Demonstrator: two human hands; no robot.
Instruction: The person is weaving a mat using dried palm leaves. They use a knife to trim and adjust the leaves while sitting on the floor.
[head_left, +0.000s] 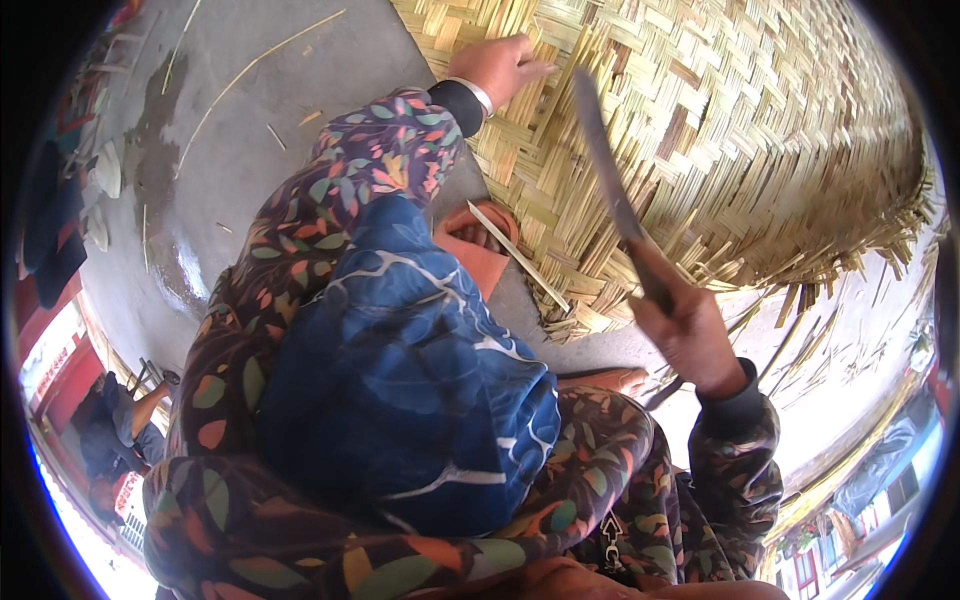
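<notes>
A large woven mat of pale split-bamboo strips [690, 110] spreads over the upper right, its weave loose and frayed along the edges. At its upper left part is my left hand [497, 72], fingers curled over the weave. Whatever lies between those fingertips is too small to make out. My right hand [690, 330] is closed round the handle of a long knife [605, 165]. The dark, slightly curved blade points up and left, above the mat's near part, with its tip not far from my left hand.
A loose pale strip [520, 258] lies across my sandalled foot [478, 232] at the mat's corner. Strip ends [820, 350] litter the ground at right. Thin strips [235, 80] lie on wet grey concrete [170, 190] at left. Another person [110, 425] is at far left.
</notes>
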